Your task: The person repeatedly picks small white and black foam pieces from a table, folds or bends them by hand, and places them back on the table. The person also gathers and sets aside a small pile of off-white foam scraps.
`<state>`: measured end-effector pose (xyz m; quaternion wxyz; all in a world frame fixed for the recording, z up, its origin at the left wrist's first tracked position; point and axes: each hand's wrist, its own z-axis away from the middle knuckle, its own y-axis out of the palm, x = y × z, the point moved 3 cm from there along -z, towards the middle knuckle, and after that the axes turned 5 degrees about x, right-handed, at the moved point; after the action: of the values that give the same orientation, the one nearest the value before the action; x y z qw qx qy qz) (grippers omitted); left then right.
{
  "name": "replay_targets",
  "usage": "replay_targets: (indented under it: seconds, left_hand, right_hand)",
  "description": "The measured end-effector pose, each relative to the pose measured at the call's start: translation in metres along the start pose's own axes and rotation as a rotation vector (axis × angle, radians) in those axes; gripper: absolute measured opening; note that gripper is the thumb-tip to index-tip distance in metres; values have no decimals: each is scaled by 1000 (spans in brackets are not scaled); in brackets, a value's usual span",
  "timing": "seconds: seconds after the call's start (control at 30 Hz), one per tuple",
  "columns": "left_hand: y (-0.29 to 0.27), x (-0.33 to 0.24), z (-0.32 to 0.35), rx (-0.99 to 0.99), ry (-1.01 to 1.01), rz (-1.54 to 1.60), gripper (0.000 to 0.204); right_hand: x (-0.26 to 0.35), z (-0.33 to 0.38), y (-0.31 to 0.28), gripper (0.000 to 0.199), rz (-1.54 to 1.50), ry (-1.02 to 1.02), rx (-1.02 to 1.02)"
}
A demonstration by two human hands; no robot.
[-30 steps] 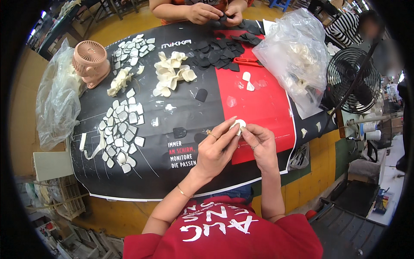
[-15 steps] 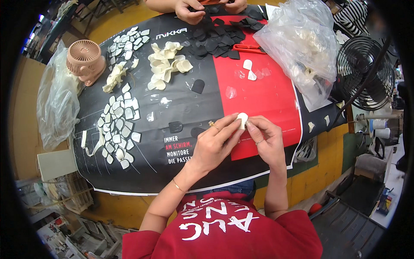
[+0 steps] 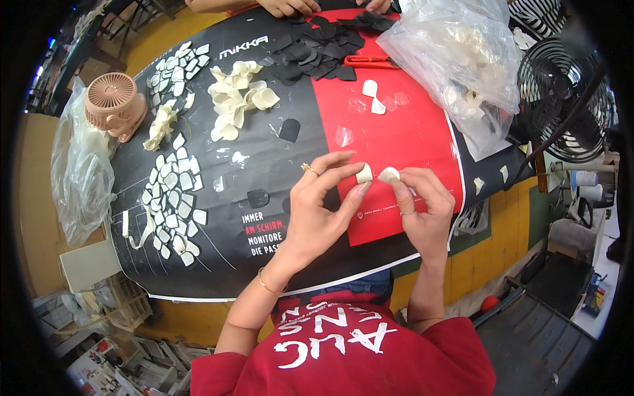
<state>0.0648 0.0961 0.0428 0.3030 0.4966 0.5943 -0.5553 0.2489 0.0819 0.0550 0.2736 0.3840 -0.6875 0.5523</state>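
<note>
Above the red part of the mat, my left hand (image 3: 313, 210) pinches a small cream rounded patch (image 3: 364, 174) between thumb and finger. Just to its right, my right hand (image 3: 426, 206) grips a second cream piece (image 3: 389, 175), curled into a half-round, by its lower edge. A narrow gap separates the two pieces. Two white patches (image 3: 370, 88) lie on the red area beyond my hands. Left of my hands sit a spread of small white rounded pieces (image 3: 173, 198) and a heap of larger cream patches (image 3: 238, 99). A single black patch (image 3: 289, 129) lies between.
Across the table, a person's hands (image 3: 289, 8) are at a black patch pile (image 3: 317, 49). Nearby lie a red tool (image 3: 371, 62) and a clear plastic bag (image 3: 456, 59). A pink fan (image 3: 113, 102) stands left, a black fan (image 3: 561, 99) right. The black-and-red mat (image 3: 264, 168) covers the table.
My hands have moved apart slightly. The cream material that was together between my fingertips is now two separate pieces, one in each hand. The view has shifted a little.
</note>
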Motion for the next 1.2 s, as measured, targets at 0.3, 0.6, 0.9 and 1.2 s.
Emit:
replay_targets:
  seconds: [0.3,0.6,0.9,1.2]
  left_hand:
    - [-20,-6,13,274,-367,541,16]
    - [-27,-3,16,372,-441,699,15]
    - [-32,-3,21,90,-303,509,13]
    - [-18,-1,25,-78,-97,156,13]
  right_hand:
    - [19,-3,7,10,143,-236,307]
    - [26,-7,8,12,132,-266,405]
    - [31,-3,11,14,46,-26,79]
    - [44,0,28,12,-95,6,154]
